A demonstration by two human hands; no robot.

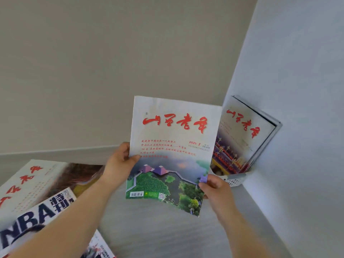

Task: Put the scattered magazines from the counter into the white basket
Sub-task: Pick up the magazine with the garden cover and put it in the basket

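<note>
- Counter (167, 235) was a pale grey, faintly streaked surface, running into a corner where a beige wall (93, 62) met a white wall (297, 90).
- Basket (235, 180), white and perforated, stood in that corner against the white wall, with magazines (242, 136) already upright inside it.
- Held magazine (173, 146) hung above the counter just beside the basket, cover facing the camera.
- Left hand (119, 162) gripped its edge farther from the basket, thumb on the cover.
- Right hand (214, 187) pinched its lower corner nearest the basket.
- Further from the basket lay an NBA magazine (35, 220) overlapping a red-lettered one (31, 179).
</note>
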